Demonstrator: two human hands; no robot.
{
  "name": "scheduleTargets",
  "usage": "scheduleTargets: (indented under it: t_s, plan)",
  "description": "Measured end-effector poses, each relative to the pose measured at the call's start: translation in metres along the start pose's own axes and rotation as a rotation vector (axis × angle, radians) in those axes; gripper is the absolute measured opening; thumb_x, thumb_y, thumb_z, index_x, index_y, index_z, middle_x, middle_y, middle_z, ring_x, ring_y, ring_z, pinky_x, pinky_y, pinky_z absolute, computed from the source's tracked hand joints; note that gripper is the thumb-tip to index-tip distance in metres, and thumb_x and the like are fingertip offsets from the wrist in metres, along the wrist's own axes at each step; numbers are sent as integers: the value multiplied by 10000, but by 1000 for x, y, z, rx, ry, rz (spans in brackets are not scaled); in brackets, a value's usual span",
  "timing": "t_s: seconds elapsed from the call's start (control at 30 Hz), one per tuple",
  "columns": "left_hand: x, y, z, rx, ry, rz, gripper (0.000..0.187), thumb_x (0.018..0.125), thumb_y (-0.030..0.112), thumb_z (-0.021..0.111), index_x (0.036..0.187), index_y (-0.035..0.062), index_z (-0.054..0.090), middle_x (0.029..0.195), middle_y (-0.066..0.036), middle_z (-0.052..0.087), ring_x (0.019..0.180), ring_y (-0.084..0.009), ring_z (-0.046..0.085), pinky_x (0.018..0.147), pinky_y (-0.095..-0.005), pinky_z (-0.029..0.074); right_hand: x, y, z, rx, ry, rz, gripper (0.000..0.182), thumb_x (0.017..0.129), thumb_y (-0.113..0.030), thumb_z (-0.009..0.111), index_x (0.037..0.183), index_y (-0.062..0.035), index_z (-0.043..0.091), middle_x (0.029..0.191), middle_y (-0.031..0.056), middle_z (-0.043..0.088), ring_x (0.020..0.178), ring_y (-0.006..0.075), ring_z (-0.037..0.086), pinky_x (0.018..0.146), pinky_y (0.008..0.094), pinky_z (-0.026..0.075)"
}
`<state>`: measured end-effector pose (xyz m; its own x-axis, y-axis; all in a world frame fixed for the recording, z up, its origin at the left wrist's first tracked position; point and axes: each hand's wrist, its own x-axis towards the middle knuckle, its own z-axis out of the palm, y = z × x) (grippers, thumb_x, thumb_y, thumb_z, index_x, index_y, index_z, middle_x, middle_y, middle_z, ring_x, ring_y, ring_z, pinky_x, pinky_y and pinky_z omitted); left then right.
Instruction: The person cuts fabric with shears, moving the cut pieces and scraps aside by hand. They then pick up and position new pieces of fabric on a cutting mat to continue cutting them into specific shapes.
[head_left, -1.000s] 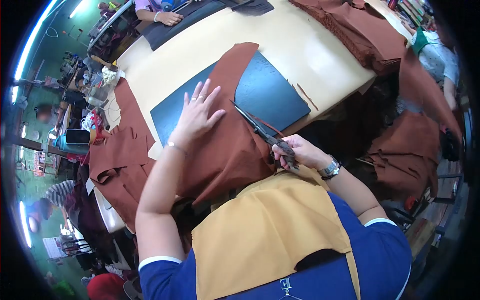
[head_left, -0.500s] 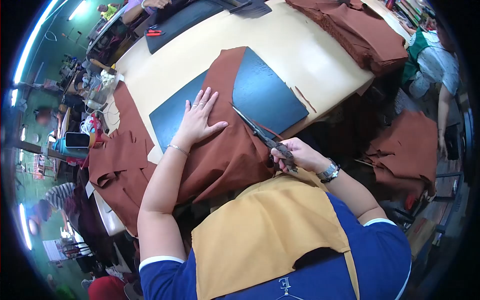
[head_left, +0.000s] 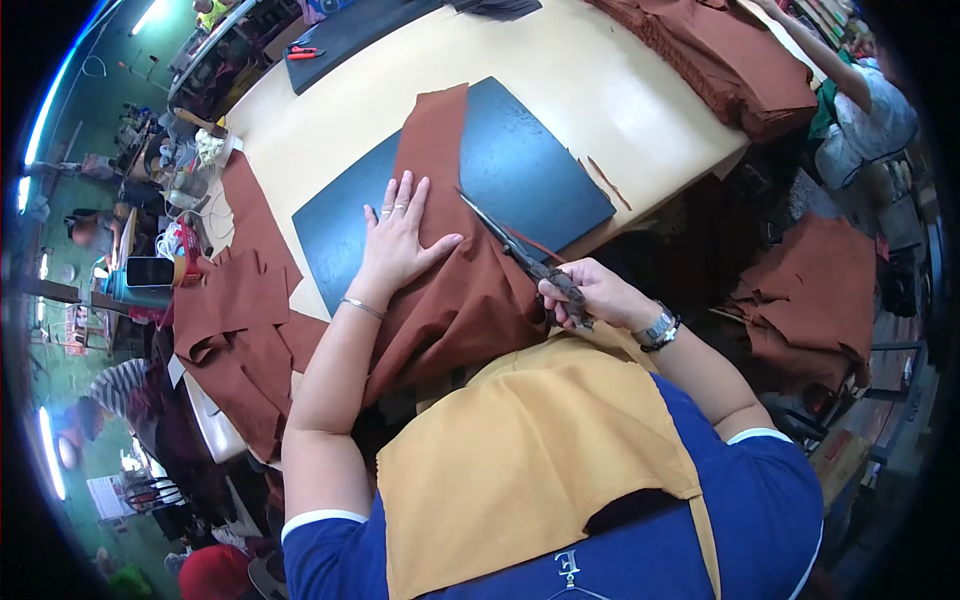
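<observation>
A piece of reddish-brown leather point(head_left: 432, 140) lies across a dark blue-black cutting board point(head_left: 530, 150), and its near part bunches over the table edge towards my apron. My left hand point(head_left: 405, 235) is pressed flat on the leather, fingers spread and a ring showing. In my right hand point(head_left: 598, 292) is a pair of dark scissors point(head_left: 508, 240), gripped by the handles, with the blades pointing up and left along the leather's right edge. Beside the blades runs a narrow strip of leather point(head_left: 535, 243). Whether the blades are apart is hard to make out.
Folded leather pieces point(head_left: 235, 300) hang over the table's left side. A thick leather stack point(head_left: 740, 75) sits at far right, near a co-worker point(head_left: 870, 110). Red-handled cutters point(head_left: 303, 53) rest on another dark board point(head_left: 350, 40). Thin scraps point(head_left: 608, 183) lie near the table's right edge.
The leather has shifted left across the board, and my left hand sits slightly higher in view. The scissors have moved slightly up and left. At right, the co-worker's arm has swung up towards the stack.
</observation>
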<state>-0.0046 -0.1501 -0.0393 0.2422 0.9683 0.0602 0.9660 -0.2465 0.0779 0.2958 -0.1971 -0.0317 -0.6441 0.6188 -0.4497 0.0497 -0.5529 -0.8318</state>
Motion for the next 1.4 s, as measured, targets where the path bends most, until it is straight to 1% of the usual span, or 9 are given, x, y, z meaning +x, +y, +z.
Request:
scheduleTargets:
  t_s: [0.1, 0.27, 0.43, 0.53, 0.57, 0.67, 0.8, 1.1, 1.4]
  plan:
    - [-5, 8, 3, 9, 5, -21, 966, 761, 720, 511, 1467, 113, 254, 1530, -158, 192, 1417, -343, 151, 1047, -670, 149, 2, -4, -1, -10, -5, 30, 329, 887, -362, 635, 739, -72, 593, 620, 10, 586, 540, 83, 566, 504, 224, 456]
    - [-9, 19, 2, 48, -9, -96, 975, 760, 729, 506, 1480, 138, 218, 1543, -135, 165, 1426, -326, 127, 1057, -660, 139, 2, 2, -2, -48, 11, -21, 336, 890, -381, 630, 748, -78, 592, 624, 0, 582, 549, 72, 559, 506, 214, 437]
    - [-14, 27, 6, -94, -31, -231, 726, 902, 568, 431, 1462, 136, 265, 1537, -138, 181, 1420, -323, 154, 1063, -661, 104, -5, 0, -2, -32, 1, -40, 337, 887, -391, 631, 764, -79, 604, 627, -4, 589, 557, 72, 569, 522, 210, 452]
    - [12, 13, -37, 50, -236, -159, 691, 906, 561, 426, 1437, 134, 311, 1531, -138, 195, 1412, -324, 176, 1072, -652, 103, -6, 0, -7, -58, 10, -25, 311, 914, -338, 602, 769, -63, 611, 618, -4, 597, 534, 71, 567, 519, 195, 450]
    - [18, 1, -37, 116, -141, -47, 716, 875, 597, 453, 1412, 136, 346, 1526, -136, 207, 1405, -325, 195, 1076, -648, 110, -5, -1, -9, -114, 9, 6, 334, 890, -385, 626, 769, -75, 602, 625, -3, 592, 551, 72, 568, 522, 210, 449]
    - [29, -25, -23, 16, -38, 212, 798, 835, 655, 466, 1432, 146, 319, 1529, -134, 200, 1408, -327, 185, 1077, -644, 125, -7, -6, -8, -86, -12, -15, 326, 889, -373, 630, 774, -69, 604, 626, 2, 592, 549, 76, 564, 525, 210, 446]
    - [25, -20, -8, 13, -45, 141, 879, 812, 706, 441, 1473, 164, 236, 1537, -133, 176, 1417, -331, 152, 1071, -653, 132, -3, -7, -7, -92, -19, -10, 340, 889, -387, 625, 776, -67, 602, 628, 7, 593, 545, 82, 561, 525, 215, 444]
    - [0, 6, 2, 18, 9, -81, 869, 821, 703, 434, 1473, 161, 244, 1539, -133, 167, 1419, -330, 146, 1050, -680, 130, -5, 5, -8, -50, 23, -42, 321, 908, -362, 605, 778, -68, 599, 631, 6, 597, 546, 86, 572, 521, 209, 447]
    - [-7, 23, 12, 41, 14, -126, 843, 822, 646, 474, 1474, 167, 239, 1541, -132, 161, 1418, -331, 153, 1026, -711, 133, 3, 4, -10, 23, 7, -22, 332, 917, -357, 591, 786, -52, 595, 630, 27, 591, 536, 104, 573, 511, 226, 462]
